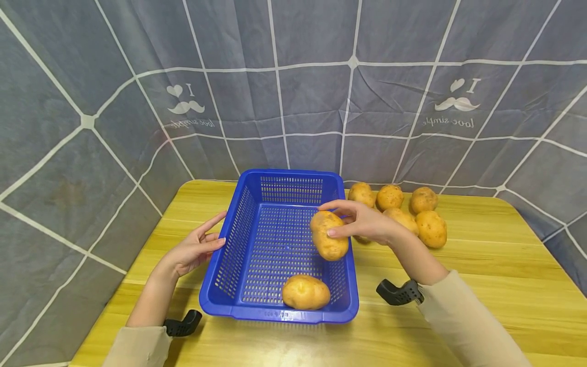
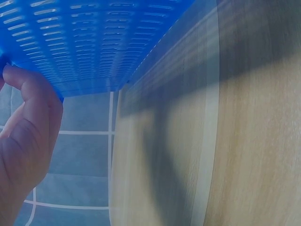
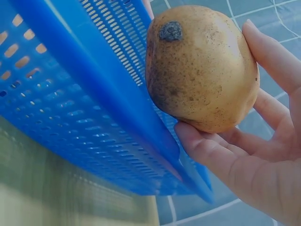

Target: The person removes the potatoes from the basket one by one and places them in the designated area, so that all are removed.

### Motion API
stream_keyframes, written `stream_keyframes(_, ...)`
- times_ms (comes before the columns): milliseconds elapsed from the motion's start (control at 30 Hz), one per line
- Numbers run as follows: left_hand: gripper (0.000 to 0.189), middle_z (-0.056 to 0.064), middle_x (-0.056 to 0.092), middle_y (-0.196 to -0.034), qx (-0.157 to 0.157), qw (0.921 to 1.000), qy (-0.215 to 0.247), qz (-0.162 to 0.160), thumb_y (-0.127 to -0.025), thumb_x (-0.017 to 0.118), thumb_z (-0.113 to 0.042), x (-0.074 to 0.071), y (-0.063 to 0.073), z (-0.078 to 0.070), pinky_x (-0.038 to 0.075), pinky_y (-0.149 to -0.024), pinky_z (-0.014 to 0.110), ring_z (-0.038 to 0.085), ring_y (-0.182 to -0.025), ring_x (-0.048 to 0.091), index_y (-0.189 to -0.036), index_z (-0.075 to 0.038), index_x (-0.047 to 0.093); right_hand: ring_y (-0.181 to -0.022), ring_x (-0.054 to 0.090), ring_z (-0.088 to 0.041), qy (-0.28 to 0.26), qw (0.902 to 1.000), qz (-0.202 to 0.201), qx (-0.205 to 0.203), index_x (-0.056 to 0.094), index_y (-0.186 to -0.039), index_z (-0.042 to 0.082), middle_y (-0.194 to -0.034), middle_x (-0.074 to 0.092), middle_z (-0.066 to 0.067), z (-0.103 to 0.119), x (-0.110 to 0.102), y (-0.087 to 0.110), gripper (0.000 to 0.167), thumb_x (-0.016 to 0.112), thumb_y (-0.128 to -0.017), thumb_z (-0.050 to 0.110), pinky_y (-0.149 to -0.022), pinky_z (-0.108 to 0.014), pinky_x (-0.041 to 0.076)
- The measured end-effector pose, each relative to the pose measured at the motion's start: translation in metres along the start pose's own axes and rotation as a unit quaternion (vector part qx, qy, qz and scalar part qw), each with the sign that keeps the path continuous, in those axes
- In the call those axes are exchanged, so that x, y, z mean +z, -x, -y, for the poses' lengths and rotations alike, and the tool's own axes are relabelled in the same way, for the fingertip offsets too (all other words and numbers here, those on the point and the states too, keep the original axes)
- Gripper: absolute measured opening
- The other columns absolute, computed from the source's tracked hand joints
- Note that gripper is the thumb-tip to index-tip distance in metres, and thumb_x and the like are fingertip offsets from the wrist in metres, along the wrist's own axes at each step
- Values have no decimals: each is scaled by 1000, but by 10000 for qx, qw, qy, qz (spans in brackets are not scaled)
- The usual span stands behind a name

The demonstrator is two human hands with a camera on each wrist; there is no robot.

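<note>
Over the right side of the blue plastic basket (image 1: pixel 275 314), my right hand (image 1: pixel 367 221) holds a potato (image 1: pixel 329 237) between thumb and fingers. The right wrist view shows this potato (image 3: pixel 202 70) close up, with a dark rough spot on its skin, beside the basket's rim (image 3: pixel 89 80). My left hand (image 1: pixel 194 250) grips the basket's left rim, its thumb on the edge. In the left wrist view that hand (image 2: pixel 28 136) is at the slotted wall (image 2: pixel 94 47). Another potato (image 1: pixel 305 292) lies inside the basket at its near right corner.
Several more potatoes (image 1: pixel 431 229) lie grouped on the wooden table (image 1: pixel 481 285), right of the basket. A grey cloth (image 1: pixel 316 102) with white lines hangs behind the table and along its sides. Black wrist mounts (image 1: pixel 396 293) stick out below the hands.
</note>
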State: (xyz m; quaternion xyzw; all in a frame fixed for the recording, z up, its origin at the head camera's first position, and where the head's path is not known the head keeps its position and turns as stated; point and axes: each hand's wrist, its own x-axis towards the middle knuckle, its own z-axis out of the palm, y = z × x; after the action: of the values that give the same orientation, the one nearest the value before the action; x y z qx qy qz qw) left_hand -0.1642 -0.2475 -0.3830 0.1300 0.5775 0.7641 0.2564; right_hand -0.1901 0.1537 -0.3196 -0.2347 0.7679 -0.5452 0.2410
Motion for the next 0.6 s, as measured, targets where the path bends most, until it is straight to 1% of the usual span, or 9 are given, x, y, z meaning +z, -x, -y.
stream_keyframes(233,77,7,67,-100,-2,10000,-29,-33,-93,49,4,0,0,0,54,-78,31,19,-88,66,-150,-10,-1,-95,59,-26,5,9999,-85,-109,45,-134,3,-122,51,-19,0,-8,7,63,74,-80,18,-77,-34,51)
stream_keyframes(367,77,7,67,-100,-7,10000,8,-37,-93,49,4,0,0,0,54,-78,31,19,-88,66,-150,-10,-1,-91,58,-25,-1,9998,-159,-111,46,-134,4,-121,50,-19,-2,-13,12,63,74,-80,16,-75,-32,52)
stream_keyframes(467,77,7,67,-100,-14,10000,46,-30,-93,49,4,1,0,0,54,-78,31,19,-87,66,-150,-10,-1,-94,55,-24,66,9996,-268,-21,47,-134,6,-123,46,-18,-5,-16,16,62,74,-80,16,-77,-32,51)
stream_keyframes(600,77,7,67,-100,-24,10000,57,-23,-93,49,4,1,0,0,54,-77,31,18,-87,66,-150,-10,-2,-98,51,-28,166,9992,-358,90,47,-135,8,-123,43,-19,-7,-20,20,62,74,-80,17,-79,-35,49)
